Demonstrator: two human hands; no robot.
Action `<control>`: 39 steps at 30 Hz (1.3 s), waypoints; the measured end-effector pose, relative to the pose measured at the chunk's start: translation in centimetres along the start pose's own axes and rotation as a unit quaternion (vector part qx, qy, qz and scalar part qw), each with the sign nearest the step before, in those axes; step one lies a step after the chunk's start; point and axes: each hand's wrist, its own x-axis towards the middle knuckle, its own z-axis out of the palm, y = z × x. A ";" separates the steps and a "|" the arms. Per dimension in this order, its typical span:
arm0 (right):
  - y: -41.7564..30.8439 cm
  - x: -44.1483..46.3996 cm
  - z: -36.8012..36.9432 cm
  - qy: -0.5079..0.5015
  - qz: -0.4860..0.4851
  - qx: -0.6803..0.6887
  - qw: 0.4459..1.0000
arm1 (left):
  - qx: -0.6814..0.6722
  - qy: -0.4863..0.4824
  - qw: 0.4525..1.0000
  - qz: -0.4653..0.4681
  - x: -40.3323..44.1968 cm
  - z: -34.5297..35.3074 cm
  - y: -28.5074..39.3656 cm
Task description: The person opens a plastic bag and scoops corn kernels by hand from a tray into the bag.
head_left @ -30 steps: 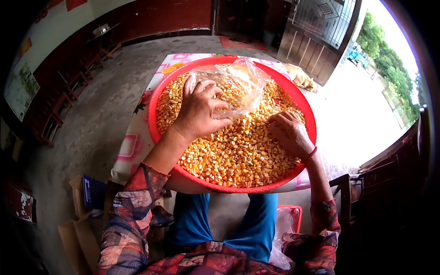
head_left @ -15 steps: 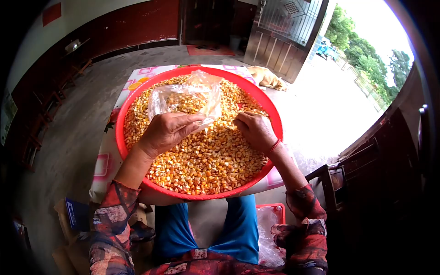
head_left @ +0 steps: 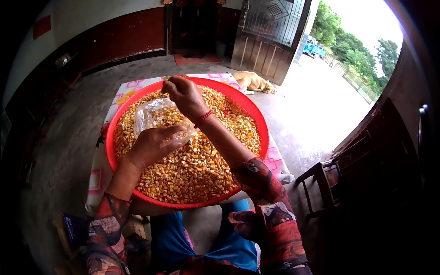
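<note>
A wide red basin (head_left: 262, 137) full of loose corn kernels (head_left: 192, 176) rests on a table with a pink-and-white cloth (head_left: 97, 176). Inside it, on the left, lies a clear plastic bag (head_left: 145, 120) with kernels in it. My left hand (head_left: 153, 144) pinches the near edge of the bag between thumb and fingers. Over the far part of the basin, just beyond the bag, is my right hand (head_left: 185, 98), fingers closed and pointing down; what they hold, if anything, is hidden.
A dog (head_left: 250, 82) lies on the floor beyond the table, near an open metal door (head_left: 268, 52). To the right stands a dark wooden chair (head_left: 323, 183). A blue box (head_left: 75, 229) is at the lower left.
My right hand has moved from the kernels on the right to the far left, past the bag. My left hand went from spread fingers over the bag to pinching its edge. The view has shifted.
</note>
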 end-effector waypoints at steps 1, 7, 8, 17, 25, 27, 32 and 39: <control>0.7 0.0 1.1 -0.010 -0.024 -0.027 0.999 | 0.050 0.009 0.998 0.046 0.1 0.3 -0.5; 3.0 -2.8 1.7 -0.145 -0.112 -0.188 0.965 | 0.015 0.006 1.000 0.010 0.0 -0.3 0.5; 3.1 -2.8 1.1 -0.143 -0.110 -0.191 0.965 | 0.012 0.005 1.000 0.012 0.2 -0.2 0.7; 7.3 -1.0 -7.3 0.161 -0.059 -0.345 0.923 | -0.025 0.027 0.999 0.013 0.3 -0.5 0.8; 9.6 -3.3 -7.6 -0.130 0.151 -0.429 0.881 | -0.050 0.025 0.998 -0.012 0.2 -0.4 1.0; 5.1 -2.9 -6.8 -0.223 0.257 -0.354 0.871 | -0.049 0.026 0.998 -0.014 0.2 -0.7 1.3; 6.7 -3.0 -6.5 -0.236 0.204 -0.453 0.835 | -0.050 0.033 0.998 -0.019 0.2 -0.6 1.3; 6.3 -3.2 -5.5 -0.186 0.252 -0.536 0.784 | -0.048 0.047 0.997 -0.025 0.2 -0.8 1.8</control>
